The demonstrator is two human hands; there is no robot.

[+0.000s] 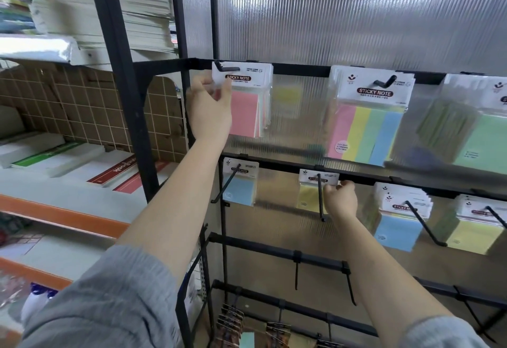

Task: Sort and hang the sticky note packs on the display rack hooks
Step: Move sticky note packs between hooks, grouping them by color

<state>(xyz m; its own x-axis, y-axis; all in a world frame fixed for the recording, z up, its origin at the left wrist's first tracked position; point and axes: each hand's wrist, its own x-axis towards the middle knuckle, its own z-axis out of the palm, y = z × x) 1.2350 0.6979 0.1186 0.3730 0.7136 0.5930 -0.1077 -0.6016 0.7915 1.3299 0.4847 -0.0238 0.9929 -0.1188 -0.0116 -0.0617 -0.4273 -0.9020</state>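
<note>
My left hand (210, 109) pinches the white header of a pink sticky note pack (247, 100) that hangs on the top-left hook (223, 67) of the black display rack (299, 69). My right hand (340, 199) grips the right edge of a small yellow pack (311, 191) on the middle row's long hook (320, 199). A four-colour pack (367, 125) hangs top centre. A green pack (482, 133) hangs top right. The middle row also holds a small blue pack (240, 185), a blue bunch (397, 218) and a yellow bunch (472, 227).
Bare hooks (296, 273) stick out from the lower bars, and dark card packs (233, 323) hang at the bottom. To the left, shelves hold paper stacks (115, 7), notebooks (109, 172) and a tiled-pattern cardboard panel (82, 106). A ribbed translucent panel (356, 13) backs the rack.
</note>
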